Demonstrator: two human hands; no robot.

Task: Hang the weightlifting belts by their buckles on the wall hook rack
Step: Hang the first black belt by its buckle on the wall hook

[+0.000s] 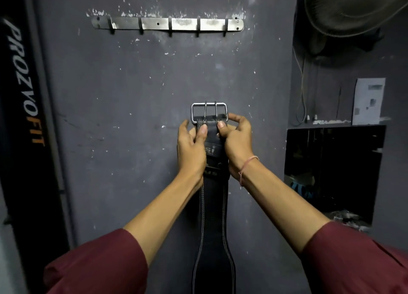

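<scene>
Maroon sleeves (99,265) frame a black leather weightlifting belt (213,216) hanging upright. The left grip (192,147) and right grip (237,143) each curl round its top, thumbs just under the silver double-prong buckle (208,112), well below the steel wall hook rack (167,25).

The grey wall (132,83) was scuffed. Below the fan (353,8) hung a paper sheet (368,101), and lower still gaped a dark recess (331,172).

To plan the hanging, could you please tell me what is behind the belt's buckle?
Only grey wall shows through the buckle; the hook rack sits higher up. The left hand and right hand cover the belt below it.
</scene>
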